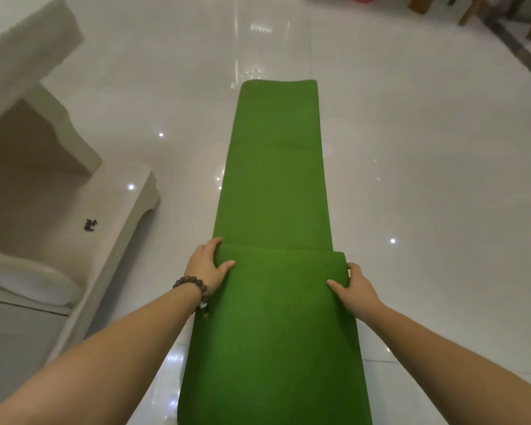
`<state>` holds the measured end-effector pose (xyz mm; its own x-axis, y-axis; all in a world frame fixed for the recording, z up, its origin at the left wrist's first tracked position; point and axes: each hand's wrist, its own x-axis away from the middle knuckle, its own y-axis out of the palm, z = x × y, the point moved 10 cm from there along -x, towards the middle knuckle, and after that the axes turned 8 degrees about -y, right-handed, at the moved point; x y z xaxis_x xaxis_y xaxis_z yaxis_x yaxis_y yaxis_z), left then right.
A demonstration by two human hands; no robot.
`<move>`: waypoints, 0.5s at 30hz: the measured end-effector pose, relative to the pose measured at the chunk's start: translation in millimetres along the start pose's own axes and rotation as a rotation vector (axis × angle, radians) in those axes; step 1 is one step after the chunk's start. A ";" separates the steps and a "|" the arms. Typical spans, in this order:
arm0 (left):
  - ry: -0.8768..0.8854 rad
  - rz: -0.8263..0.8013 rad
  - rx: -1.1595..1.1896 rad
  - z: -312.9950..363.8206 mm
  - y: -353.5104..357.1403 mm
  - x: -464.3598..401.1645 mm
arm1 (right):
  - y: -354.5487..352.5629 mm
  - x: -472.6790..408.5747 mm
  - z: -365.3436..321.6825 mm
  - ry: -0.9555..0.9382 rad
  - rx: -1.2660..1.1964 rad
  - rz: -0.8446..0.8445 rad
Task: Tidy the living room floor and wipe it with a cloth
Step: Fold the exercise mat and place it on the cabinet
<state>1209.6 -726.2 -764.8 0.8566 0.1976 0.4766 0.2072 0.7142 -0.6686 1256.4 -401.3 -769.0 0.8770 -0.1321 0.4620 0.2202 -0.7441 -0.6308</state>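
Green mat, long and narrow, lies on a glossy white tiled floor and runs from the bottom centre of the frame up to the middle, where its far end curls slightly. Near the lower middle, a folded or rolled section of the mat forms a raised edge across its width. Both bare arms reach in from the bottom corners. A left hand grips the left end of that raised edge, thumb lying on top of the mat and fingers curled over the fold. Dark wooden beads form a bracelet on the left wrist. A right hand grasps the right end of the same edge, thumb on top, fingers wrapped around the side. At the left of the frame stands a pale stone-like bench with a small dark object on it, too small to identify. Wooden furniture legs show at the upper right.
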 end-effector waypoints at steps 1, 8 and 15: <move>-0.014 -0.016 -0.023 -4.6 9.1 -9.2 | 5.6 -9.4 4.3 -0.001 -0.006 -0.016; -0.093 0.019 0.093 -18.4 25.7 -41.6 | 14.2 -56.1 2.8 -0.034 -0.025 -0.003; -0.172 -0.066 0.203 -26.0 17.8 -55.0 | 15.6 -80.2 11.5 0.020 -0.209 -0.044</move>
<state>1178.4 -741.8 -817.8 0.7478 0.2447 0.6172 0.1465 0.8458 -0.5129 1194.5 -394.8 -823.1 0.8594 -0.1081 0.4997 0.1628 -0.8686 -0.4680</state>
